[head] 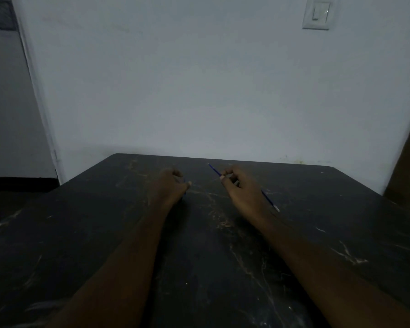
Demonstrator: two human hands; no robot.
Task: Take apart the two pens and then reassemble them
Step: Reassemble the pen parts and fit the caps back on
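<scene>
While your hands are over the dark table [199, 256] | your right hand [240, 185] pinches thin blue refill [214, 171] | left hand [169, 185] curled, can't tell contents

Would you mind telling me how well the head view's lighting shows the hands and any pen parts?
Head view: dim, underexposed; the blue pen part pinched in the right hand stands out; the left hand is curled, its contents lost in shadow; the dark table swallows detail.
</scene>
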